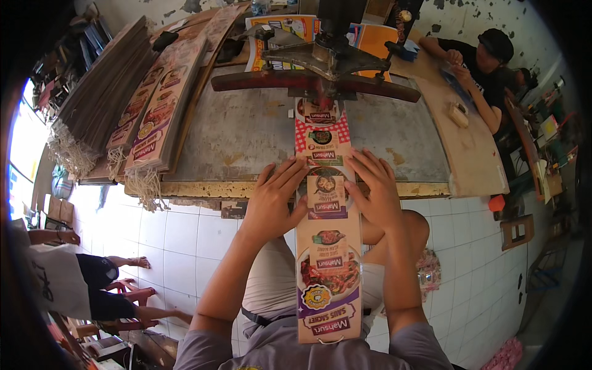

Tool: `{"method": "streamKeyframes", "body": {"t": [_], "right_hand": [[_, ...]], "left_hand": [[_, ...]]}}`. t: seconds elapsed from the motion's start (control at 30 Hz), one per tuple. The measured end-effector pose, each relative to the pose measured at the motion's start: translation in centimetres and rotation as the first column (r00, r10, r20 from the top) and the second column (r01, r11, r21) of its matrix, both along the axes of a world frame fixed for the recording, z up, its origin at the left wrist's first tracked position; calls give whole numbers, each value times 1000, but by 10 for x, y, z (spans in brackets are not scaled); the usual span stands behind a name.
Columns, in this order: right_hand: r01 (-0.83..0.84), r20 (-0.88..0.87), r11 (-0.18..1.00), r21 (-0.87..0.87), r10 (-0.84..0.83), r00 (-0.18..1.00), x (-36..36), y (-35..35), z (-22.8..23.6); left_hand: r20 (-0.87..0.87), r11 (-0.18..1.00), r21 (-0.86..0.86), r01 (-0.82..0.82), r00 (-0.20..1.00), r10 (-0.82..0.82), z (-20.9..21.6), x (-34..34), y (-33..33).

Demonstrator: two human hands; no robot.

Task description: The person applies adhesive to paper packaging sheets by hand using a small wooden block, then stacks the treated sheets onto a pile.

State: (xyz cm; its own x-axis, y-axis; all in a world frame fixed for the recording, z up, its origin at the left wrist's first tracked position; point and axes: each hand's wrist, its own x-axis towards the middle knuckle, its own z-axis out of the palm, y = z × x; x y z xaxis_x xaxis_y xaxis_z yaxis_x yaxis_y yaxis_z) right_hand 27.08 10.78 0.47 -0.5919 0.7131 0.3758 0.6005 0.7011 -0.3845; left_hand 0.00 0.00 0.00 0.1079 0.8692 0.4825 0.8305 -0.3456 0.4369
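A long narrow printed cardboard strip (327, 246) with food pictures runs from my lap up onto a worn metal-topped table (246, 132). Its far end lies under a dark metal press head (327, 58) with a long reddish bar (259, 81). My left hand (274, 200) holds the strip's left edge at the table's front edge, fingers spread on top. Gripping the right edge at the same height is my right hand (373, 191). My knees show below the table.
Stacks of the same printed strips with string ends (157, 117) and grey board stacks (102, 98) lie on the table's left. A person in a black cap and shirt (484, 68) sits at the far right by a wooden board (468, 142). Another person's legs (117, 290) rest on the white tile floor.
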Motion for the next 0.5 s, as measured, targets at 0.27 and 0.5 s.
{"method": "streamKeyframes", "body": {"t": [0.27, 0.5], "right_hand": [[-4, -25, 1000, 25, 5, 1000, -5, -1, 1], [-15, -4, 999, 39, 15, 1000, 0, -2, -1]], "left_hand": [[-4, 1000, 7, 4, 1000, -4, 7, -3, 1], [-4, 999, 32, 11, 1000, -11, 1, -2, 0]]}}
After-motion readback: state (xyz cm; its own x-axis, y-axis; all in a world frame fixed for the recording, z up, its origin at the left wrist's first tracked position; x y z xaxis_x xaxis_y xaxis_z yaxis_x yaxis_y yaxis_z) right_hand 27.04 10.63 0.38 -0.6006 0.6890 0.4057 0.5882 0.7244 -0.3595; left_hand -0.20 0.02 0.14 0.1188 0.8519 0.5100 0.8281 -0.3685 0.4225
